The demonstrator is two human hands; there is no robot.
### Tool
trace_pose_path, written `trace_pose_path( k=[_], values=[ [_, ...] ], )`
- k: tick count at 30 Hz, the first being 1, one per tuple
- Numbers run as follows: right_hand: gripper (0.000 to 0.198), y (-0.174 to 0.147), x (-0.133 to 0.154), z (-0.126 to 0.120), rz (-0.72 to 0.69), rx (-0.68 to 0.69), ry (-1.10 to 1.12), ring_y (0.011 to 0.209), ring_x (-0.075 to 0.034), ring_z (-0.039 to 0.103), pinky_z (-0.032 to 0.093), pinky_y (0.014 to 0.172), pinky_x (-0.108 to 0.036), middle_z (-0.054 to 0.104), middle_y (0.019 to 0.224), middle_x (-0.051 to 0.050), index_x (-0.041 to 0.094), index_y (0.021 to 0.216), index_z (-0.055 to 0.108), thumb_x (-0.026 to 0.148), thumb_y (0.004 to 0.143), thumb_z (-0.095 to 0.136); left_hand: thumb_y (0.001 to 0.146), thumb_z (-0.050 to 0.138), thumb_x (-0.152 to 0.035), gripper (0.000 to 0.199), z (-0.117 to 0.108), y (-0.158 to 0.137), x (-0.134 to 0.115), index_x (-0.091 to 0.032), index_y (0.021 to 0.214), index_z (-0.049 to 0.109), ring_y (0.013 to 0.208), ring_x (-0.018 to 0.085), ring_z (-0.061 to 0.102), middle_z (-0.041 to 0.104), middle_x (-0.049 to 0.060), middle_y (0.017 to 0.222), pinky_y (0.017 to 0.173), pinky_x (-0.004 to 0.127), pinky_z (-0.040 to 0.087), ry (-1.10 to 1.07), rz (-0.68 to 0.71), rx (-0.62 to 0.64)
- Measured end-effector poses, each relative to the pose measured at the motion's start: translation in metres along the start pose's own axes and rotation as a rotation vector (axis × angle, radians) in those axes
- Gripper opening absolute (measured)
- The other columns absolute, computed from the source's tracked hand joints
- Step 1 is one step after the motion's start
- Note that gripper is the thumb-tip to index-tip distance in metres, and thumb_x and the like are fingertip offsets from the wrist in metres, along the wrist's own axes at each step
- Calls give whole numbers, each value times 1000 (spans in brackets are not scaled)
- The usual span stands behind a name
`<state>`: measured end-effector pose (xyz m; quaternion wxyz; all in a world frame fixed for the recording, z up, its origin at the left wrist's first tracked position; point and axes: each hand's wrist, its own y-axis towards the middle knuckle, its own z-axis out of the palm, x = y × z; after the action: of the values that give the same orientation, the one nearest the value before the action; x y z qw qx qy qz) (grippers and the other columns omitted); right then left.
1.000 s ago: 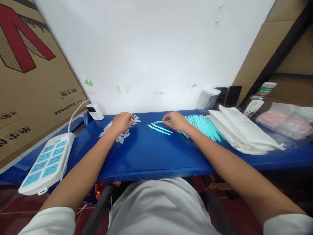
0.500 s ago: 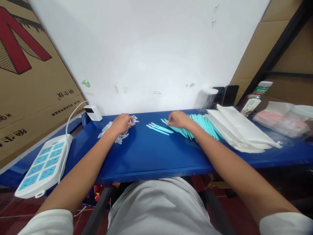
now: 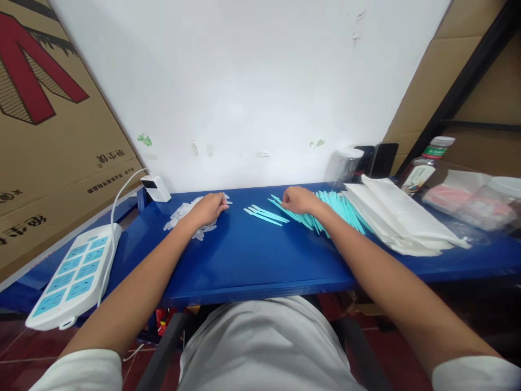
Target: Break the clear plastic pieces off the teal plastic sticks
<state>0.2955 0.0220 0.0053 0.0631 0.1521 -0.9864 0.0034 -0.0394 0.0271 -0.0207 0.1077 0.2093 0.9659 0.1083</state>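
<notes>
- The short row of turquoise sticks is my landmark: a few pieces side by side on the blue worktop, slanting slightly, well apart from both my hands' fingertips.
- My left grip is left of that row, fingers curled in over the scatter of translucent pieces; whether it grasps one, I cannot tell.
- My right grip is just right of the row and a little beyond it, fingers bent down over the left end of the turquoise pile; whether a stick is pinched there, I cannot tell.
- That pile fans out to the right of the row, partly under my wrist.
- Farther right of the row lie the white packets, with the lidded clear jar beyond the pile.
- Far left of the row sits the power strip.
</notes>
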Motion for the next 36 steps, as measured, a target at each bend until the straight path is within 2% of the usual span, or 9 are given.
trace_pose_path(
  k=[4, 7, 10, 15, 18, 22, 26, 36],
  values=[
    [16, 2, -3, 0, -23, -124, 91, 72, -22, 67, 37, 60, -29, 77, 83, -12, 16, 85, 71, 26, 93, 62, 98, 54, -40, 19, 0, 0, -12, -22, 100, 61, 75, 23, 68, 74, 6, 87, 68, 33, 49, -276, 31, -11],
    [13, 5, -2, 3, -150, -219, 310, 73, -18, 67, 40, 63, -26, 77, 86, -9, 17, 97, 65, 27, 99, 57, 95, 59, -44, 27, -3, -1, -23, -22, 109, 64, 70, 20, 68, 74, 5, 86, 67, 32, 51, -462, 28, -42],
    [14, 6, 1, 6, -272, -230, 533, 70, -15, 68, 42, 63, -23, 75, 78, -5, 18, 99, 63, 28, 101, 54, 91, 66, -47, 40, -5, -1, -30, -20, 120, 66, 73, 20, 70, 76, 8, 96, 69, 33, 55, -555, 20, -77],
    [18, 4, 9, 6, -329, -206, 669, 64, -14, 66, 45, 60, -22, 70, 73, -3, 17, 92, 68, 31, 98, 59, 82, 79, -47, 45, -4, -2, -36, -18, 116, 73, 86, 24, 75, 79, 11, 100, 81, 37, 60, -670, 21, -135],
    [18, 1, 13, 4, -316, -146, 762, 60, -14, 64, 46, 53, -22, 70, 74, -5, 15, 94, 69, 32, 97, 61, 78, 84, -49, 39, -3, -3, -40, -18, 101, 78, 80, 24, 76, 81, 9, 92, 78, 36, 61, -662, 25, -191],
    [19, -4, 18, 0, -280, -66, 848, 60, -13, 61, 45, 49, -21, 69, 75, -6, 14, 95, 69, 31, 97, 63, 82, 81, -50, 31, -5, -5, -45, -20, 87, 80, 75, 21, 74, 80, 6, 84, 73, 33, 59, -525, 109, -327],
    [25, -6, 20, -2, -248, -51, 888, 58, -11, 56, 42, 49, -21, 65, 71, -4, 14, 90, 71, 36, 98, 63, 88, 76, -51, 29, -6, -6, -47, -22, 87, 80, 77, 21, 72, 80, 5, 87, 73, 32, 57, -426, 153, -419],
    [29, -12, 23, -7, -213, 2, 958, 51, -8, 41, 28, 45, -23, 58, 67, -1, 14, 85, 73, 39, 96, 65, 91, 75, -44, 23, -7, -10, -57, -23, 87, 81, 77, 20, 73, 81, 3, 87, 72, 32, 58, -404, 216, -529]
  ],
)
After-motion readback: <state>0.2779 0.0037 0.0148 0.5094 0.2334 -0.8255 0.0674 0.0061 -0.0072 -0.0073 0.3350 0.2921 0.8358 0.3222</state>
